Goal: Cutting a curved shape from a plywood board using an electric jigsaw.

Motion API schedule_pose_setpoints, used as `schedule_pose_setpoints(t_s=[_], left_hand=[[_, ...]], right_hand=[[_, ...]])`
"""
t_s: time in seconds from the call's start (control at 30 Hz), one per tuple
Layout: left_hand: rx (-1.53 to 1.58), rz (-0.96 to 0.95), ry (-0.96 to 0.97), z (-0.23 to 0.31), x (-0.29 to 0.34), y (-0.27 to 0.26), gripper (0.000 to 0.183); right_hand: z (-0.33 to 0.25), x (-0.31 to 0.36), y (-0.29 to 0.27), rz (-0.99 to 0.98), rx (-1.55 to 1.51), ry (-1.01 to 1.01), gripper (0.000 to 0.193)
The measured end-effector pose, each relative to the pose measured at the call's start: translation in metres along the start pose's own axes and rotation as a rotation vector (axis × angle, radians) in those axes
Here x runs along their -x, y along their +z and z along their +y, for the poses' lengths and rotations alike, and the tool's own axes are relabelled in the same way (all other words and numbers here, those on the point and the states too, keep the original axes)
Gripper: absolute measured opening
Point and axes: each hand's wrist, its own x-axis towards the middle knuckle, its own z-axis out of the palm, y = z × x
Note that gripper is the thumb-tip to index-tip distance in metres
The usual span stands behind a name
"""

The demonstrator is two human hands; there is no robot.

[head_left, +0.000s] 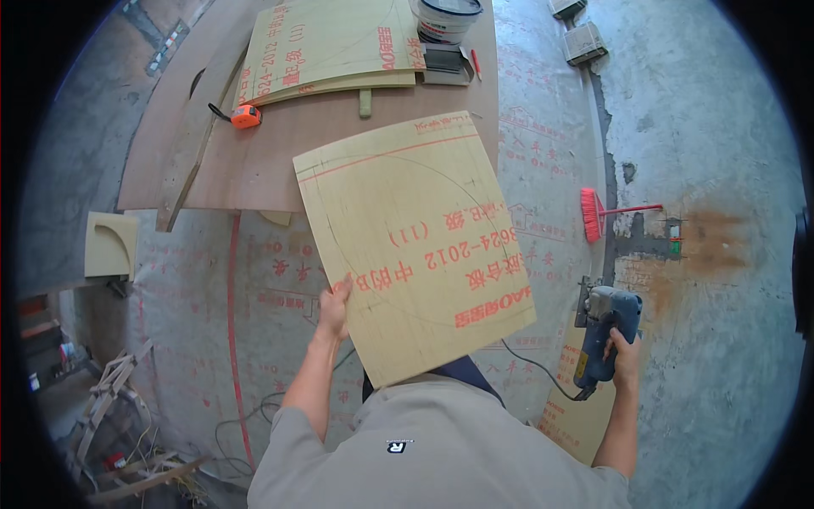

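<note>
My left hand (pixel 337 307) grips the left edge of a plywood board (pixel 407 254), thumb on top and the other fingers hidden beneath. The board is pale yellow with red print and a pencilled curve across it, and it is held tilted in front of my body. Out to the right, my right hand (pixel 626 352) is wrapped round the handle of a blue-grey jigsaw (pixel 612 327). Its blade end points away from me, and a dark cord (pixel 543 366) runs from its rear toward my waist.
Ahead stands a wooden worktable (pixel 280 165) with stacked plywood sheets (pixel 331 51), an orange tape measure (pixel 246 116), a long wooden strip (pixel 191 148) and a white bucket (pixel 449 19). A red broom (pixel 592 214) lies at right. Scrap wood (pixel 114 399) is heaped at lower left.
</note>
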Motion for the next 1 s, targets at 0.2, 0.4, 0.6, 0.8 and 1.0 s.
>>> schedule_pose_setpoints(t_s=[0.2, 0.4, 0.6, 0.8, 1.0], left_hand=[[-0.365, 0.395, 0.047, -0.020, -0.021, -0.015, 0.037], [-0.289, 0.470, 0.119, -0.009, -0.034, 0.001, 0.038], [-0.349, 0.520, 0.086, -0.014, -0.048, 0.004, 0.032], [-0.282, 0.510, 0.106, -0.015, -0.049, 0.008, 0.033], [-0.322, 0.314, 0.094, -0.014, -0.008, 0.020, 0.040]], right_hand=[[0.047, -0.020, -0.030, -0.071, -0.144, -0.040, 0.017], [0.011, -0.021, -0.047, -0.286, 0.051, -0.119, 0.017], [-0.065, -0.011, -0.043, -0.482, 0.387, -0.230, 0.024], [-0.138, -0.018, 0.009, -0.696, 0.670, -0.317, 0.024], [-0.165, -0.040, 0.036, -0.902, 1.127, -0.539, 0.035]])
